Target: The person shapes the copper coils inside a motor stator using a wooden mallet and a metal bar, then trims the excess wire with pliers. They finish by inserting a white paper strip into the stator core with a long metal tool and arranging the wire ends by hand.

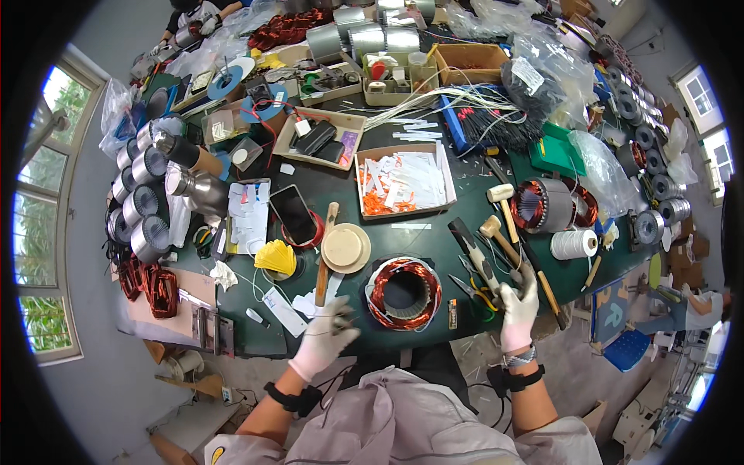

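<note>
A stator core (403, 294) wound with copper wire and tied with white cord stands on the green table before me, between my hands. My gloved left hand (329, 333) is left of it, fingers apart and partly bent, nothing visible in them. Just beyond that hand lies a wooden stick (326, 256) beside a round cream-coloured disc (346, 248). My gloved right hand (519, 306) is raised on the other side, thumb and fingers apart. Its fingertips are close to the handle end of a mallet (491, 227); contact is unclear. Scissors (482, 298) with yellow and black handles lie next to it.
A box of white and orange strips (405, 182) is beyond the stator. To the right are another wound stator (545, 205), a white thread spool (574, 244) and a second mallet (501, 194). On the left are a phone (294, 215), yellow strips (276, 257) and steel flasks (198, 190).
</note>
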